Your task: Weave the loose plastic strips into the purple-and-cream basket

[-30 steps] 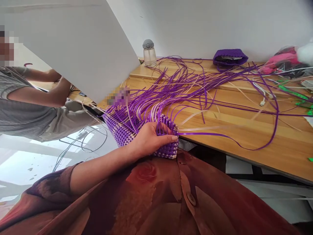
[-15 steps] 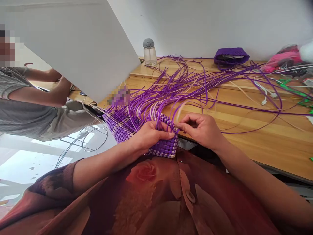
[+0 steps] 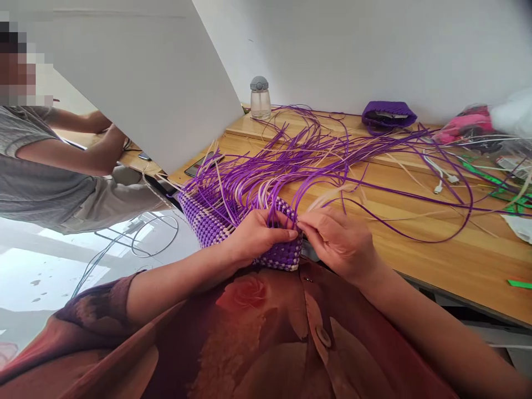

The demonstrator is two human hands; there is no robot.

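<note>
A purple and cream woven basket (image 3: 203, 221) rests against my front at the table's edge, tilted, with long loose strands (image 3: 286, 149) fanning from its rim across the tabletop. My left hand (image 3: 266, 233) grips the basket's near rim, thumb outside and fingers among the strands. Close by on the right, my right hand (image 3: 343, 238) pinches at the basket's corner. A thin strand seems to be between its thumb and forefinger, though the fingers hide most of it. Pale strands (image 3: 328, 197) curve up just behind that hand.
A clear bottle (image 3: 260, 102) with a grey lid stands by the wall. Farther right are a purple woven pouch (image 3: 388, 116), a white cable (image 3: 438, 174) and pink bundles (image 3: 465, 124). A phone (image 3: 203, 164) lies behind the basket. Another person (image 3: 62, 160) sits left of the white partition (image 3: 137, 66).
My right hand has turned over, its knuckles now more upward, and stays at the basket corner. The pale strands behind it have swung right. My left hand keeps its grip. The view has shifted slightly.
</note>
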